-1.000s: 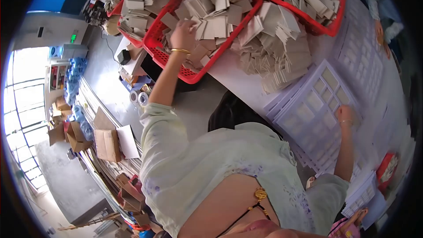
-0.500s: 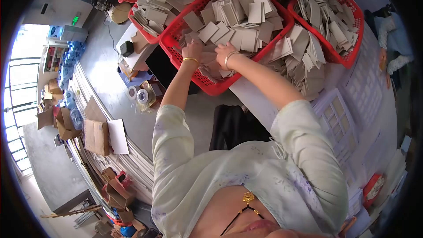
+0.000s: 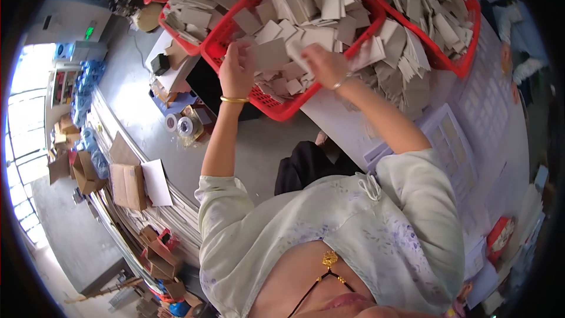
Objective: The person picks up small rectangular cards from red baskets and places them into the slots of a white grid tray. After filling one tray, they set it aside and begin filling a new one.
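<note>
My left hand (image 3: 236, 75), with a gold bangle at its wrist, pinches a flat grey cardboard piece (image 3: 268, 55) by its left edge. Just to the right, my right hand (image 3: 327, 66) is slightly blurred and closed on another pale cardboard piece (image 3: 299, 56). Both hands are raised over the near end of a red plastic basket (image 3: 276, 109). A heap of similar rectangular cardboard pieces (image 3: 297, 5) fills that basket, and smaller bits lie near its front.
Loose cardboard pieces (image 3: 403, 53) are piled on the table right of the basket. Another filled red basket (image 3: 465, 68) stands beyond them. A tray with square compartments (image 3: 450, 144) lies on the table. At the far right is another person's arm (image 3: 529, 69). Tape rolls (image 3: 185, 125) sit at left.
Both hands have lifted out of the basket's heap and now hold cardboard pieces above it. The left has moved left; the right has moved right. The view has shifted slightly.
</note>
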Demonstrator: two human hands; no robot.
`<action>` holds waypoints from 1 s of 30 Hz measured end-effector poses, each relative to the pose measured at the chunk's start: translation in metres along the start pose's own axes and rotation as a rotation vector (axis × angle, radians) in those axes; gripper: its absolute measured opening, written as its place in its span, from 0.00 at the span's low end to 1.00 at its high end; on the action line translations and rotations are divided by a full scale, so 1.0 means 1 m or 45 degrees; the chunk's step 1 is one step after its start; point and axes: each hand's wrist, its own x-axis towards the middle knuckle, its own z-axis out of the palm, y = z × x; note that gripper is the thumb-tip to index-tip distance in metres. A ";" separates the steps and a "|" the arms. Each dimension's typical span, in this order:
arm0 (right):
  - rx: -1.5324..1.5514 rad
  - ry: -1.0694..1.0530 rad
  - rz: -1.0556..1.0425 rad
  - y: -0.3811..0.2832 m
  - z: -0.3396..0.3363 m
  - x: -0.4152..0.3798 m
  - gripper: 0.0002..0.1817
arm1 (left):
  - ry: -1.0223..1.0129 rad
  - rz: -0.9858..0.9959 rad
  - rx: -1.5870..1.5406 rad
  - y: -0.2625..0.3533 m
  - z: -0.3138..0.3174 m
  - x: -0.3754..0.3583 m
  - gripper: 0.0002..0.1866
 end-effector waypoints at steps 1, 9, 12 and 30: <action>0.109 0.204 0.118 0.009 -0.019 -0.020 0.18 | -0.013 -0.005 -0.171 0.012 0.013 -0.009 0.11; 0.530 0.906 0.828 0.092 -0.144 -0.248 0.14 | -0.981 -0.030 -0.857 0.130 0.156 -0.108 0.12; 0.465 1.103 1.004 0.091 -0.158 -0.334 0.11 | -1.216 0.246 -0.839 0.161 0.207 -0.151 0.12; 0.554 1.304 1.405 0.027 -0.120 -0.491 0.08 | -1.290 0.689 -0.377 0.226 0.364 -0.215 0.06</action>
